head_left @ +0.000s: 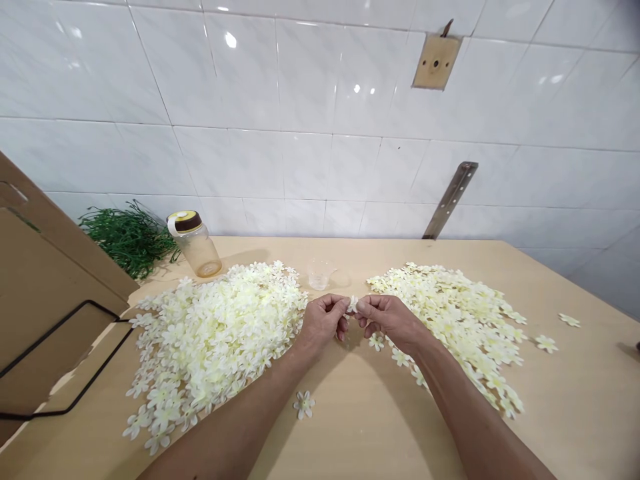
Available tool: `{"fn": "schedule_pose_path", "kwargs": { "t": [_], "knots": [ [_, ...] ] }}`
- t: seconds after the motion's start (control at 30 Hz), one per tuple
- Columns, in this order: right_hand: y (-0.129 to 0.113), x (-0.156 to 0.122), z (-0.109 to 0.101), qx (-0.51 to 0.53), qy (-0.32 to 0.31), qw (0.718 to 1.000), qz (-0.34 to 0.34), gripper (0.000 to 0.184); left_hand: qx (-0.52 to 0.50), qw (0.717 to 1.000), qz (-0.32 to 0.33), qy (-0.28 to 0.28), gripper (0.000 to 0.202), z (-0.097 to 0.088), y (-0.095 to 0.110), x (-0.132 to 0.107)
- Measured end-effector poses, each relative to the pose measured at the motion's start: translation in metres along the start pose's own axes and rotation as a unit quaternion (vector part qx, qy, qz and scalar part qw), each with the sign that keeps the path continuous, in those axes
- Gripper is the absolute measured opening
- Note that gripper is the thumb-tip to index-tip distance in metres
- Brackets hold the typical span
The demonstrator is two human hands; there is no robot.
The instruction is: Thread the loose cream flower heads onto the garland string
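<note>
Cream-white flower (pixel 353 305) was pinched between fingertips of left hand (pixel 323 321) and right hand (pixel 390 321), over middle of worktop (pixel 360 427). Probably light, soft, easily creased; best held at its centre. Left heap (pixel 225 327) and right heap (pixel 450 313) toward side edges were loose, matte, fabric-looking, lobed petals.

Small handcraft workspace, home or workshop unclear. Pale artificial blossoms (pixel 225 333) heaped on wood-toned table (pixel 575 400), green stems (pixel 130 237) bunched behind, white tiled wall (pixel 300 87) beyond.
</note>
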State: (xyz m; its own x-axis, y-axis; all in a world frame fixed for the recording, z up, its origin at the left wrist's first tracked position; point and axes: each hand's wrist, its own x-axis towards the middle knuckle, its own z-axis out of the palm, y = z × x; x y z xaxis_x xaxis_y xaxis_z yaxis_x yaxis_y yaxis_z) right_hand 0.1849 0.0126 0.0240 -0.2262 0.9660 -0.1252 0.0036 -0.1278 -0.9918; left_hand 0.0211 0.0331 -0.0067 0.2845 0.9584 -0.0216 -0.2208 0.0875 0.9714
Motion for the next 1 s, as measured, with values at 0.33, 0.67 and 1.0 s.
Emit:
{"fn": "schedule_pose_path", "kwargs": {
  "t": [0.33, 0.67, 1.0],
  "knots": [
    [-0.002, -0.002, -0.003, -0.066, 0.005, 0.997, 0.025, 0.043, 0.084, 0.993, 0.054, 0.056, 0.03, 0.001, -0.003, -0.002],
    [-0.002, -0.002, -0.009, -0.068, 0.003, 0.997, 0.027, 0.039, -0.004, 0.994, 0.028, 0.108, 0.031, -0.005, 0.006, 0.003],
    [-0.002, -0.004, -0.012, -0.081, 0.008, 0.997, 0.004, 0.039, -0.077, 0.992, -0.006, 0.097, 0.039, -0.004, 0.008, 0.004]
  ]
}}
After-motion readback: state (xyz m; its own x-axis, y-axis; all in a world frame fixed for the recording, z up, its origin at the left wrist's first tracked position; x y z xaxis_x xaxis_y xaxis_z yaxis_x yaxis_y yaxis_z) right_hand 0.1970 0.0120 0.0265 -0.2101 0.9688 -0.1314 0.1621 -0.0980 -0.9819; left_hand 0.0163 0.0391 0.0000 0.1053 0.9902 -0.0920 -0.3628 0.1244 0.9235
